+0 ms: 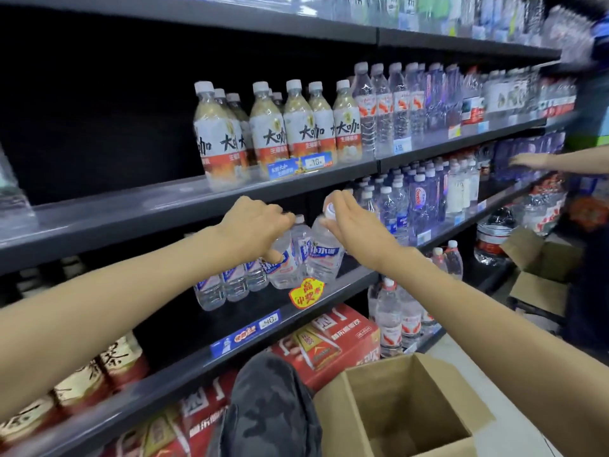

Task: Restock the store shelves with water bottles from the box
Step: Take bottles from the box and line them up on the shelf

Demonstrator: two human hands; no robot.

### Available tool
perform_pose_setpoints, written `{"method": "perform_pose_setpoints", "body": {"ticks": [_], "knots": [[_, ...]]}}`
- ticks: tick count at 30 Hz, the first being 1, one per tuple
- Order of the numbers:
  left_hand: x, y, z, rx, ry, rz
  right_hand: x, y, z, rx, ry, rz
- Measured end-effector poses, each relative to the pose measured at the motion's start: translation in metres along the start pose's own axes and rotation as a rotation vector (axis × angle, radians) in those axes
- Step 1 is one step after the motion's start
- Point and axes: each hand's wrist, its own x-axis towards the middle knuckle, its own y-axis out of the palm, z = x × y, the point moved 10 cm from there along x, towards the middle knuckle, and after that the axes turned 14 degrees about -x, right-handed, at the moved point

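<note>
**Both hands on bottles at the shelf front**

Dark store shelving fills my view. On the middle shelf (329,293), near its front edge, my left hand (255,225) curls round one water bottle (285,265); my right hand (352,222) pinches the cap of the neighbouring bottle (324,255), tilted, touching it. Below, the cardboard box (405,407) stands open beside my knee (270,400).

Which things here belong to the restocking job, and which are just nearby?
Job: left hand and right hand, each on a water bottle; open cardboard box; shelf.

Nearby: milky drink bottles; red cartons; second box; another person's hand.
</note>
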Motion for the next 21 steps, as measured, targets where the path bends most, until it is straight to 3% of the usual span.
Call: {"method": "perform_pose_setpoints", "body": {"ticks": [9, 21], "knots": [[-0.023, 0.081, 0.022, 0.02, -0.097, 0.115, 0.026, 0.053, 0.054, 0.003, -0.058, -0.03], [-0.011, 0.168, 0.052, -0.137, -0.175, 0.24, 0.048, 0.119, 0.069, -0.027, -0.207, 0.07]]}}
